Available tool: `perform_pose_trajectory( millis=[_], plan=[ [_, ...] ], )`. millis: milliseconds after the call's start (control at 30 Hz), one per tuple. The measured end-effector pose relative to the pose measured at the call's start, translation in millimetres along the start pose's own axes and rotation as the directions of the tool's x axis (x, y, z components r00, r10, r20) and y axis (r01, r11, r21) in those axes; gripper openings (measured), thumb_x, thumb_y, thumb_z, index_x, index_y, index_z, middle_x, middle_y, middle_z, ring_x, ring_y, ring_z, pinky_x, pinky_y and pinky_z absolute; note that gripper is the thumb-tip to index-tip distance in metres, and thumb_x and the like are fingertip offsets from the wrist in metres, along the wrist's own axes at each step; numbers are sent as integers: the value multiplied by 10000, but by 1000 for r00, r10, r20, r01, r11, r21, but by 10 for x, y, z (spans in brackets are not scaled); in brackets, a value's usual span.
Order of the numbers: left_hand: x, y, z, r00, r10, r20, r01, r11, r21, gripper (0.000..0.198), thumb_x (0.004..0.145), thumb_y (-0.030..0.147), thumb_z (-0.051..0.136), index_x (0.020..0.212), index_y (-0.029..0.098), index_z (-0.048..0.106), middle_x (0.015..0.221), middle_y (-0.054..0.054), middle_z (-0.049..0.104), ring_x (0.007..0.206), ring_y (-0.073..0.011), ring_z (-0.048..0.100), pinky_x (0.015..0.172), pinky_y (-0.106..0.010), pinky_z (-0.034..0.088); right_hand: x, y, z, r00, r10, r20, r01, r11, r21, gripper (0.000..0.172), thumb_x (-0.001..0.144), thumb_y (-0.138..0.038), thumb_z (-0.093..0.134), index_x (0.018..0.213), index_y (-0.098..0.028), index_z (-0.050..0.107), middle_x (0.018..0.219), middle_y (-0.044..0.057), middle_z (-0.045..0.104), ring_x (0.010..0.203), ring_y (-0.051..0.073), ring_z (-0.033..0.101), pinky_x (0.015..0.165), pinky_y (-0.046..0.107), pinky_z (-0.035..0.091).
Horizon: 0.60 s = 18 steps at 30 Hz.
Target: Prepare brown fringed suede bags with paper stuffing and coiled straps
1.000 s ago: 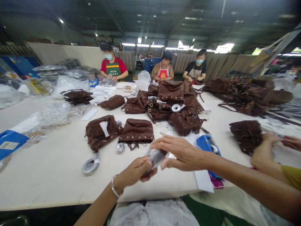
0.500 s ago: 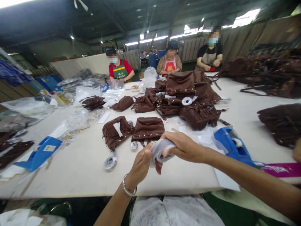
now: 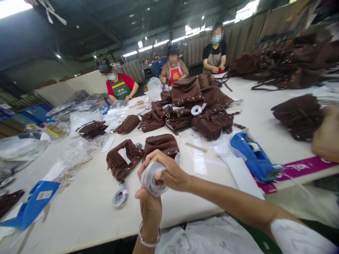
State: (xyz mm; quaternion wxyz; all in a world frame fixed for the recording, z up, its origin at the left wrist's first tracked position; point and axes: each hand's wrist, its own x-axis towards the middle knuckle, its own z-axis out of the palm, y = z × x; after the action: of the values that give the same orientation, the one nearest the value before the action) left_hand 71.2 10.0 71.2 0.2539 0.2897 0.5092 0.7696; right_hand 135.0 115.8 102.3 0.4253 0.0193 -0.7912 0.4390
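Note:
Both my hands hold one crumpled wad of pale grey-white wrapping (image 3: 150,180) above the near edge of the white table (image 3: 79,208). My right hand (image 3: 169,171) curls over its top, fingers wrapped round it. Underneath, my left hand (image 3: 149,208), with a silver bangle at the wrist, grips it from below. Just beyond the hands lie a brown fringed bag (image 3: 161,144) and a brown fringed piece (image 3: 120,160) with a white tag. A small roll of grey tape (image 3: 120,198) rests on the table left of my left hand.
A blue tape dispenser (image 3: 253,155) sits at right, another blue one (image 3: 31,204) at left. A heap of brown fringed bags (image 3: 196,109) fills the table's middle. Plastic bags pile at far left. Three masked people work at the far end; another person's hand (image 3: 325,135) is at right.
The view has swung left and tilted. My hands have drawn closer to me, and the flat wrapping has been bunched into a tight wad, my left hand now under it.

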Motion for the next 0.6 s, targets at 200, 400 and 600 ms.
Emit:
perform_pose_trajectory(
  millis=[200, 400, 600],
  plan=[
    [-20, 135, -250, 984, -14, 175, -36, 960, 277, 691, 751, 817, 271, 1020, 250, 560, 892, -27, 562, 792, -197, 525, 716, -299, 486, -441, -11, 196, 996, -17, -87, 2, 987, -161, 384, 947, -418, 419, 1241, -171, 430, 1273, 146, 527, 1197, 231, 475, 1007, 431, 410],
    [41, 15, -320, 948, -160, 276, 72, 949, 306, 655, 801, 776, 283, 915, 226, 621, 763, -56, 587, 762, -227, 543, 646, -335, 510, -459, -140, -104, 973, -80, 215, 183, 837, -516, 308, 956, -198, 408, 1259, -187, 462, 1292, 108, 562, 1048, 211, 548, 895, 384, 454],
    [58, -95, -90, 982, -180, 59, 170, 975, 142, 651, 880, 693, 233, 900, 185, 639, 827, -41, 638, 823, -169, 592, 776, -287, 505, -292, 29, -135, 986, -75, 148, 136, 874, -466, 288, 961, -200, 405, 1239, -143, 456, 1080, 119, 604, 1026, 200, 547, 893, 359, 464]
  ],
)
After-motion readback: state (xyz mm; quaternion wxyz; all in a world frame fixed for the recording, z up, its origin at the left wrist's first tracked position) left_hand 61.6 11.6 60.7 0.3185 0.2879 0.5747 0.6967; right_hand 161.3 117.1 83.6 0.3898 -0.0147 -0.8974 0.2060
